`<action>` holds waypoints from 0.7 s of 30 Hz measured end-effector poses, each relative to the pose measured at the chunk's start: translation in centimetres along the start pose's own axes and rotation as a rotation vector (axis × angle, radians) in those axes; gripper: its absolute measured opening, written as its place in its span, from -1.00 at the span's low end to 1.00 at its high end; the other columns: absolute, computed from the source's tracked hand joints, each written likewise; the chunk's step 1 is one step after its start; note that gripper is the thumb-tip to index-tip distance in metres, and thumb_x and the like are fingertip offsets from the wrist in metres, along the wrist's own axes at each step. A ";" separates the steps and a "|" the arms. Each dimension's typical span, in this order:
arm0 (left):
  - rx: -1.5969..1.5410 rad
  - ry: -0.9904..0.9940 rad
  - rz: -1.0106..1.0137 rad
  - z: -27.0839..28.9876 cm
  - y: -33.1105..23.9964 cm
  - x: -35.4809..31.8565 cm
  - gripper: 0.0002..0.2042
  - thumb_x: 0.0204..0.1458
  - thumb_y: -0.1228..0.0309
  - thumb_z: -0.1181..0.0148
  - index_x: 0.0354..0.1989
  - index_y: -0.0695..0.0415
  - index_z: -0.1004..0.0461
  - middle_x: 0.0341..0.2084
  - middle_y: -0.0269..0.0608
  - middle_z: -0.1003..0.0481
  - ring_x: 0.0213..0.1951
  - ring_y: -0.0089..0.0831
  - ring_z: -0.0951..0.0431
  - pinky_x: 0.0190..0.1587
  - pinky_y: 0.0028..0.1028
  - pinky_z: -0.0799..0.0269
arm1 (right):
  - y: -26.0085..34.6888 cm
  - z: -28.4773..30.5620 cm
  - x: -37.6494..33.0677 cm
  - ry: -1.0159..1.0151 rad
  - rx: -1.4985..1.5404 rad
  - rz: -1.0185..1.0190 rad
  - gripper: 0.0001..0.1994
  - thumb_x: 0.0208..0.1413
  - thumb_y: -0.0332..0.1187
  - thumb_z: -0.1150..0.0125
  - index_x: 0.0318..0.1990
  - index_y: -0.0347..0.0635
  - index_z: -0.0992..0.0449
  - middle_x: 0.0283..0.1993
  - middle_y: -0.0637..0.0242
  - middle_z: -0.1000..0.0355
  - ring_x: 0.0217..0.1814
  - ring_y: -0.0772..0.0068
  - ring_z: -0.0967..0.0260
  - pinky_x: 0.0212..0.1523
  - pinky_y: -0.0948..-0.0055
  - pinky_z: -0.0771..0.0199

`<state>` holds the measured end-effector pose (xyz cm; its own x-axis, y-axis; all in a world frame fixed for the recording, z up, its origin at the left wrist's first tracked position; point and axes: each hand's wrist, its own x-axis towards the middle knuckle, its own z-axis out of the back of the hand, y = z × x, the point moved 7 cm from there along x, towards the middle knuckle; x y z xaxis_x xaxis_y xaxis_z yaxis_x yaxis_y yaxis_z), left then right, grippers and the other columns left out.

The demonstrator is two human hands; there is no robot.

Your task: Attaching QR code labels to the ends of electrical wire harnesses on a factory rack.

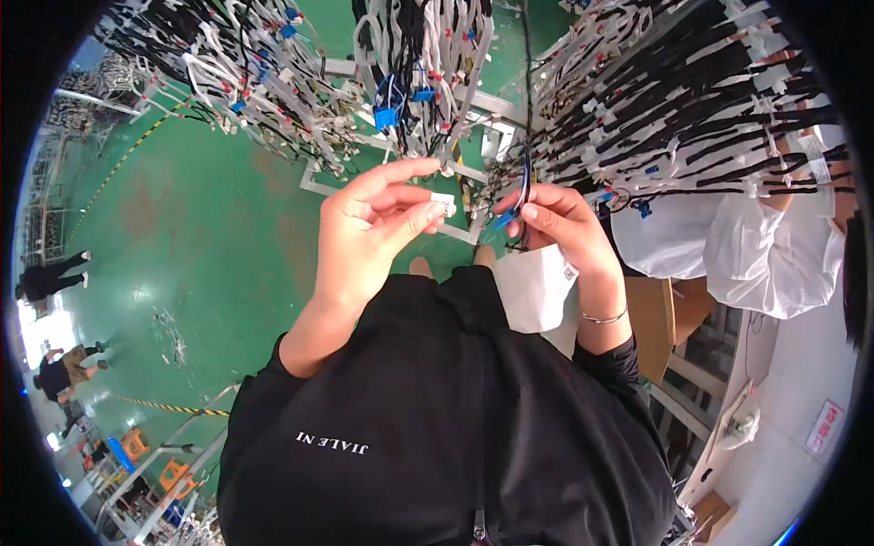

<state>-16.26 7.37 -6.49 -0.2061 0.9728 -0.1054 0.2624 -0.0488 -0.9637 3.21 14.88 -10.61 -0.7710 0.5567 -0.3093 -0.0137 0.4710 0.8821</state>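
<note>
The person's left hand [364, 227] has thumb and fingers pinched on a small white printed piece [443, 202], held up in mid-air over a green floor [218, 227]. The right hand [574, 235], just beside it, is closed on a blue connector [503, 219] and the dark wires [525, 177] that rise from it toward the top of the view. A white sheet or pouch [535, 289], I cannot tell which, sits just below the right hand.

The floor looks glossy and scuffed, with scraps [171, 337] lying on it and yellow-and-black tape [146, 135] crossing it. Beyond the hands, thick bundles of black-and-white wire harnesses [674, 118] hang around a pale metal frame [455, 233]. To the right are white plastic bags [774, 259], a cardboard box [650, 318] and a pale wall [801, 382] bearing a sign [826, 428]. Far left, two people [56, 373] appear near orange stools [175, 475].
</note>
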 end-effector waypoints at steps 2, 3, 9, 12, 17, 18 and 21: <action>0.001 0.015 0.068 -0.1 0.9 -0.5 -0.62 0.05 0.66 -0.21 0.09 0.32 -0.41 -0.32 -0.06 -0.60 -0.31 -0.45 -0.60 -0.18 -0.50 -0.54 | -1.2 -1.0 0.0 -0.004 0.127 0.103 -0.72 0.20 -0.33 -0.19 -0.03 -0.35 -0.51 -0.30 0.39 -0.47 -0.33 0.70 -0.31 -0.33 0.71 -0.23; 0.001 0.022 0.074 -0.2 1.0 -0.7 -0.62 0.05 0.66 -0.21 0.09 0.32 -0.41 -0.32 -0.06 -0.60 -0.31 -0.45 -0.60 -0.18 -0.50 -0.54 | -1.8 -1.1 -0.3 -0.016 0.130 0.062 -0.65 0.16 -0.32 -0.24 0.03 -0.36 -0.48 -0.27 0.36 -0.48 -0.27 0.64 -0.35 -0.27 0.67 -0.26; -0.069 0.055 0.187 0.4 2.9 -1.9 -0.71 0.08 0.59 -0.22 -0.02 0.36 -0.44 -0.29 0.06 -0.60 -0.30 -0.38 -0.61 -0.18 -0.46 -0.55 | -3.8 -2.4 -0.8 0.070 0.163 0.065 -0.50 0.07 -0.40 -0.24 0.17 -0.43 -0.35 -0.26 0.31 -0.48 -0.31 0.63 -0.33 -0.27 0.68 -0.29; -0.163 0.071 0.247 1.2 4.9 -2.4 -0.78 0.08 0.58 -0.21 -0.10 0.33 -0.47 -0.30 0.03 -0.60 -0.31 -0.38 -0.62 -0.20 -0.47 -0.54 | -4.2 -2.6 -1.4 -0.003 0.271 0.059 -0.50 0.06 -0.49 -0.20 0.18 -0.43 -0.33 -0.15 0.22 -0.52 -0.25 0.56 -0.41 -0.21 0.68 -0.34; -0.231 0.129 0.278 0.2 5.8 -3.5 -0.86 0.08 0.55 -0.22 -0.20 0.28 -0.50 -0.31 -0.01 -0.61 -0.31 -0.38 -0.61 -0.24 -0.48 -0.52 | -4.4 -1.9 -2.3 0.030 0.153 0.102 -0.68 0.11 -0.63 -0.12 0.05 -0.30 -0.49 0.00 0.20 -0.52 -0.05 0.59 -0.45 -0.11 0.65 -0.44; -0.250 0.122 0.296 -0.2 5.9 -3.9 -0.88 0.08 0.54 -0.22 -0.22 0.27 -0.50 -0.32 -0.02 -0.61 -0.31 -0.39 -0.61 -0.24 -0.47 -0.51 | -4.3 -2.1 -2.3 0.042 0.139 0.140 -0.70 0.11 -0.61 -0.16 0.03 -0.29 -0.51 0.00 0.20 -0.52 -0.06 0.60 -0.44 -0.13 0.66 -0.43; -0.223 0.131 0.286 -1.4 5.7 -5.1 -0.89 0.08 0.54 -0.22 -0.23 0.25 -0.50 -0.28 -0.01 -0.60 -0.27 -0.37 -0.61 -0.24 -0.46 -0.51 | -4.0 -2.5 -3.0 0.075 0.121 0.178 -0.75 0.12 -0.57 -0.21 -0.03 -0.26 -0.50 0.00 0.21 -0.51 -0.06 0.61 -0.44 -0.13 0.65 -0.43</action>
<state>-12.43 2.44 -11.07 0.0233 0.9485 -0.3159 0.4930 -0.2858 -0.8217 4.03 9.60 -12.35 -0.7997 0.5880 -0.1211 0.2000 0.4512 0.8697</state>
